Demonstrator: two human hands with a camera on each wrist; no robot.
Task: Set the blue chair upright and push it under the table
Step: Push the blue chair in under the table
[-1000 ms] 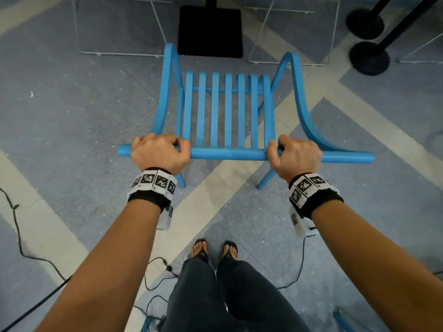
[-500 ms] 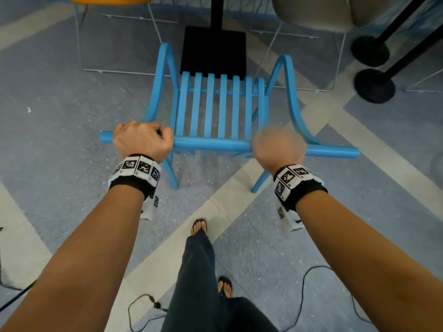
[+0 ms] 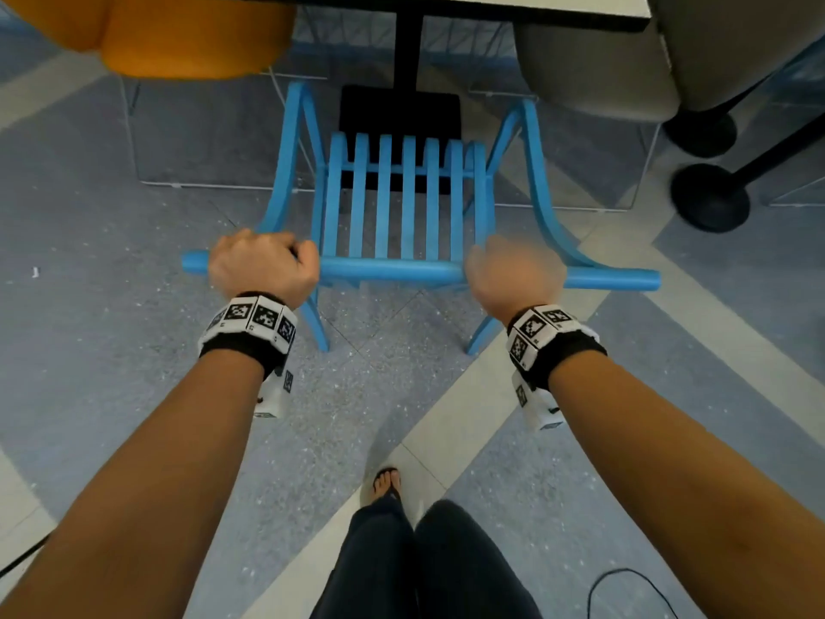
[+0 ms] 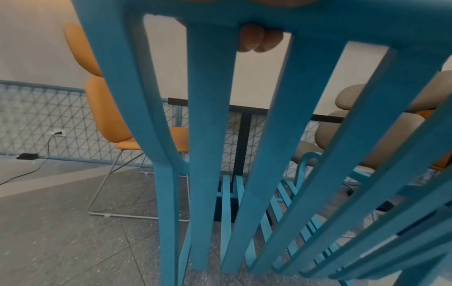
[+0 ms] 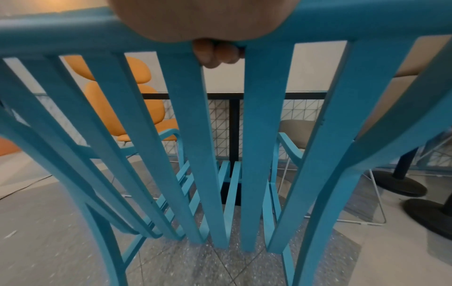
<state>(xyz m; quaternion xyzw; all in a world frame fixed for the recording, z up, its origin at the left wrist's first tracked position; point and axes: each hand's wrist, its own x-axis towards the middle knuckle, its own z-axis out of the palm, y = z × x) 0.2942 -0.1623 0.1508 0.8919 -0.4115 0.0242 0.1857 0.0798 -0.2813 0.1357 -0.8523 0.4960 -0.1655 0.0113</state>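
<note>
Blue slatted chair (image 3: 404, 203) stands upright on the speckled grey floor (image 3: 111, 306), its armrests and seat pointing away from the person, toward the black pedestal leg (image 3: 407, 46) of the surface (image 3: 558, 11) beyond. Its front reaches about to the square black base plate (image 3: 399, 111); only a pale, dark-edged strip of the surface shows above, so how far the seat sits beneath it I cannot tell.

Both hands are on the round top rail (image 3: 393, 272) of the backrest. The left hand (image 3: 263, 268) grips the rail near its left end, fingers curled over it; from the left wrist view two fingertips (image 4: 259, 38) poke through beneath the rail between slats. The right hand (image 3: 513, 272) is blurred in the head view, yet the right wrist view shows its fingertips (image 5: 217, 53) wrapped under the rail, so that grip too is closed around the rail.

Beyond the left grip sits an orange padded chair (image 3: 178, 33) on thin wire legs; beyond the right grip, a beige padded chair (image 3: 625, 55). Further right of that grip stand two round black bases (image 3: 710, 198).
</note>
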